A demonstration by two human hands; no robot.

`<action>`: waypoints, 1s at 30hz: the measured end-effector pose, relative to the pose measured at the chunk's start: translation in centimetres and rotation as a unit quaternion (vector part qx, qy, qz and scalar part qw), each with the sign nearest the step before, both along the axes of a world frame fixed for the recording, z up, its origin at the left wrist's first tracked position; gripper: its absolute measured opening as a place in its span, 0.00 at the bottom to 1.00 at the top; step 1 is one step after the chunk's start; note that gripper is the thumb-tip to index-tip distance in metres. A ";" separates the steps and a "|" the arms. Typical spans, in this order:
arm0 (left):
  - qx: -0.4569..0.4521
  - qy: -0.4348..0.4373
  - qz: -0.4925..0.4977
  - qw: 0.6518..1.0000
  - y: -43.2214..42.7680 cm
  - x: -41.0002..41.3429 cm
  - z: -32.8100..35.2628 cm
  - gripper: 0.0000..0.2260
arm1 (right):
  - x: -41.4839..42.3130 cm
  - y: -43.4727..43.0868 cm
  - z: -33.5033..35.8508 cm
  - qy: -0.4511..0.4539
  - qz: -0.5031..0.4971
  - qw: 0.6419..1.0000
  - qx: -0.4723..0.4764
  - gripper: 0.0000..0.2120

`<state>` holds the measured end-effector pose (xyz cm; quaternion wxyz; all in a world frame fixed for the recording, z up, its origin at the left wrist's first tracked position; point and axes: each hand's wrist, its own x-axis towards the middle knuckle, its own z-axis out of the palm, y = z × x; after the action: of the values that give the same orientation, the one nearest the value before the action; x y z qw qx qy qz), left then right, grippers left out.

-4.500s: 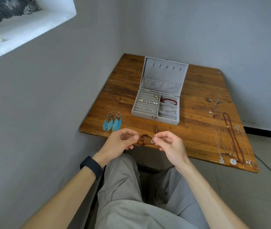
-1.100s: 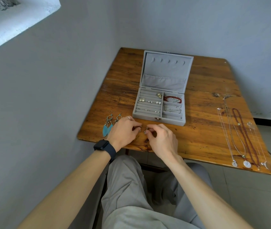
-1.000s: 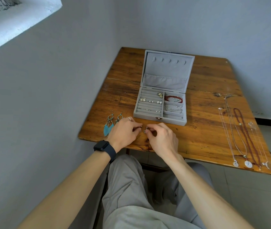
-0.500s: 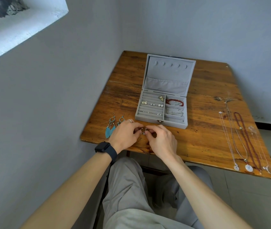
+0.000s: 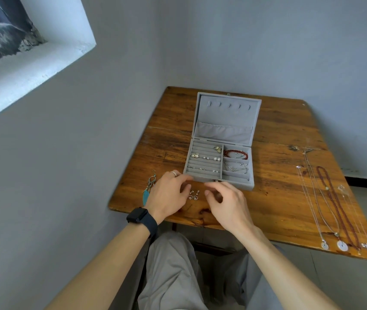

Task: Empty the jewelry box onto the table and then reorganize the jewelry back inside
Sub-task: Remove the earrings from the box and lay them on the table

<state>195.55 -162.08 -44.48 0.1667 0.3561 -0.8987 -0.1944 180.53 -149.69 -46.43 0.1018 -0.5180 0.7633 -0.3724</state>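
Drop earrings [image 5: 193, 195] were laid paired at lower centre, before the jewelry box [image 5: 236, 184], presumably for sorting; left hand [image 5: 169, 194] and right hand [image 5: 226, 203] were held loosely curled, empty.

Pale grey throughout on the jewelry box [image 5: 227, 117], its lining ribbed, with a dark red bead bracelet [image 5: 235, 153] and white pearl studs [image 5: 216, 158] inside. Warm orange-brown on the counter [image 5: 278, 198], streaked with darker wood grain and knots; teal on the feather earring [image 5: 146, 195], dark red on the bead necklace [image 5: 339, 209], beside silver chains [image 5: 309, 199] with white disc pendants [image 5: 342, 246]. Black for the wrist watch [image 5: 141, 217], grey-beige for the trousers [image 5: 173, 276].
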 end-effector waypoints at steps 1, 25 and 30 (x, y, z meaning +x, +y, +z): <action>-0.019 0.001 0.002 1.000 -0.3 -0.1 0.2 0.15 | -0.4 0.0 0.4 0.006 0.005 1.000 -0.001 0.13; -0.070 -0.040 -0.004 0.997 -8.5 -15.7 0.8 0.10 | -13.1 -11.2 2.3 0.128 -0.017 0.983 0.133 0.14; -0.027 -0.023 -0.015 0.999 -9.2 -15.0 0.9 0.05 | -13.1 -11.1 1.9 0.107 -0.022 0.986 0.127 0.16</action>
<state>180.59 -171.27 -43.55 0.1528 0.3424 -0.9123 -0.1649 167.42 -160.78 -44.54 0.0763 -0.5210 0.8221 -0.2167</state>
